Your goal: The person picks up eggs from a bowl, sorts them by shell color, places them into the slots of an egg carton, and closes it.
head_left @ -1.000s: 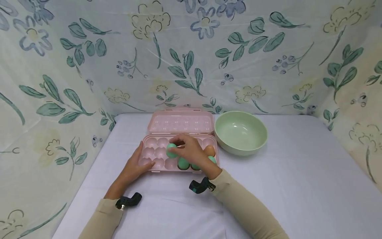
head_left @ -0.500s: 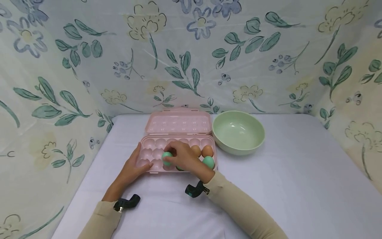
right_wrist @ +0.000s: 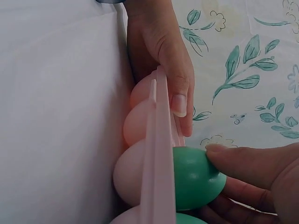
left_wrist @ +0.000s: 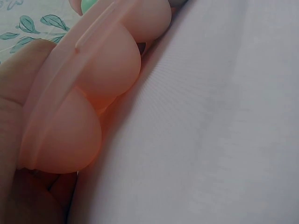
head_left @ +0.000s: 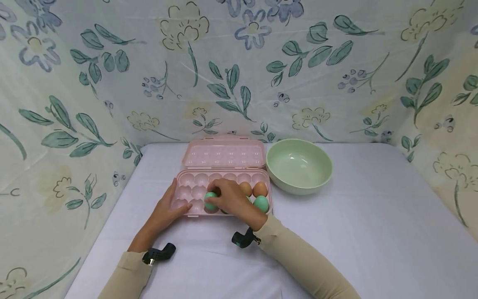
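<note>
A pink plastic egg carton (head_left: 198,192) lies open on the table, its lid (head_left: 224,153) folded back. My left hand (head_left: 162,214) grips the front left corner, with the thumb over the rim and the fingers along the side. In the front row, my right hand (head_left: 230,198) pinches a green egg (right_wrist: 198,177) between thumb and fingers. The egg's lower part is inside a cup. Another green egg (head_left: 261,204) sits at the right end of that row. Brown eggs (head_left: 260,189) stand in the middle row. My right hand hides some cups and eggs between them.
A light green bowl (head_left: 299,166) stands right of the carton, close to its side. White cloth (head_left: 354,224) covers the table. A floral curtain (head_left: 239,74) hangs behind and along both sides.
My right hand has brought the green egg forward and down, from over the middle row into a front-row cup. The left hand keeps its grip on the carton.
</note>
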Motion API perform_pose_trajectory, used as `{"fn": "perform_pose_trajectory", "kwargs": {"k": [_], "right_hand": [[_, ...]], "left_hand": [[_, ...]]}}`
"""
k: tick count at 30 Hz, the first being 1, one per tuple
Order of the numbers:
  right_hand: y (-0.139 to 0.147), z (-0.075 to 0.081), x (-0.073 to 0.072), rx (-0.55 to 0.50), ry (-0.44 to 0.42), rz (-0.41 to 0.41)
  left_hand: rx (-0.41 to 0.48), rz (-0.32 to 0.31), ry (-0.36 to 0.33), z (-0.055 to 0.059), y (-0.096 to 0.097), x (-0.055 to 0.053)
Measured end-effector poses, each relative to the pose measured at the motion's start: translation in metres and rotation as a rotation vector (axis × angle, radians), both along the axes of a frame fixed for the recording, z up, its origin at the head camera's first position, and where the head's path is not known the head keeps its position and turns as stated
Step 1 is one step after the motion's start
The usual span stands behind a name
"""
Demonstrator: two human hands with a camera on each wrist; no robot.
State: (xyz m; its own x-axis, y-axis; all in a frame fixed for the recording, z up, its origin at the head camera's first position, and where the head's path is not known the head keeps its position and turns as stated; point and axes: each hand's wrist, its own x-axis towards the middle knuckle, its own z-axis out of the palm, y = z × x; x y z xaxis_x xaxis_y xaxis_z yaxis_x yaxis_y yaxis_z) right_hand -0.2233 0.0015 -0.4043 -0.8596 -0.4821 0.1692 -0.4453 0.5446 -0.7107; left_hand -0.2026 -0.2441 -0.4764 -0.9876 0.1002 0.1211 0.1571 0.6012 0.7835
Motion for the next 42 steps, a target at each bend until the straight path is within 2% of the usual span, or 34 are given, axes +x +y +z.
{"fn": "perform_pose_trajectory", "kwargs": {"k": [4, 11, 18, 27, 30, 37, 42], "right_hand": [[-0.001, -0.002, 0.0, -0.001, 0.004, 0.013], [0.001, -0.004, 0.002, -0.02, -0.013, 0.023], [0.001, -0.003, 0.0, -0.017, 0.02, 0.03], [0.006, 0.0, -0.001, -0.054, 0.007, 0.059], [0.012, 0.002, -0.001, -0.061, 0.014, 0.029], [0.028, 0.013, -0.008, -0.099, 0.034, -0.002], [0.046, 0.028, -0.014, -0.078, 0.038, -0.062]], "left_hand": [[-0.005, 0.005, 0.006, 0.001, -0.001, 0.0], [-0.007, 0.006, -0.025, 0.002, -0.001, 0.001], [-0.005, 0.011, 0.005, 0.003, -0.001, -0.001], [0.03, 0.01, -0.035, 0.002, -0.002, -0.002], [0.019, 0.006, -0.045, 0.003, -0.002, -0.002], [-0.07, 0.011, -0.057, 0.021, -0.01, -0.001], [-0.098, 0.003, -0.005, 0.035, -0.019, -0.007]]}}
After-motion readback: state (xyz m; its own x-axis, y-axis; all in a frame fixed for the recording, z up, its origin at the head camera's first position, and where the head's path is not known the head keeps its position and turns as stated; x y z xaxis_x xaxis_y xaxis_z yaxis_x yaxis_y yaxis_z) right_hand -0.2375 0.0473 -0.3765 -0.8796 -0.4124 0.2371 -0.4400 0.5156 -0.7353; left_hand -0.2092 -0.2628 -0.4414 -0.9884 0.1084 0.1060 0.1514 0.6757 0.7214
